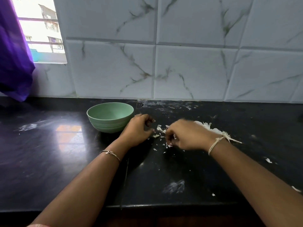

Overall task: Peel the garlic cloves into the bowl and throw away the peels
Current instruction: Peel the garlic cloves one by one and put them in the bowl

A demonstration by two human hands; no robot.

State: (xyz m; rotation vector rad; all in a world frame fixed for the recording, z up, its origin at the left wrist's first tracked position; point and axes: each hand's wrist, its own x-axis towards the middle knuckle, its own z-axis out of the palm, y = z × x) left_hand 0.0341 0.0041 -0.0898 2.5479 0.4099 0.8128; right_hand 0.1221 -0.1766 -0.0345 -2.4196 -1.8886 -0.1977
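A pale green bowl (pixel 110 117) stands on the black counter (pixel 65 161); its inside shows no cloves from this angle. My left hand (pixel 139 130) rests on the counter just right of the bowl, fingers loosely curled, nothing in it. My right hand (pixel 185 136) is blurred, knuckles up, fingers curled down onto white garlic peels (pixel 168 145) at its fingertips. A heap of garlic peels (pixel 211 128) lies behind the right hand, partly hidden by the wrist. Small peel scraps (pixel 156 136) lie between the two hands.
A marble-patterned tiled wall (pixel 188 63) closes the back of the counter. A window (pixel 42 30) and a purple curtain (pixel 13 63) are at the far left. Stray peel bits (pixel 268 160) lie at the right, and the counter's front edge (pixel 164 206) runs below my forearms.
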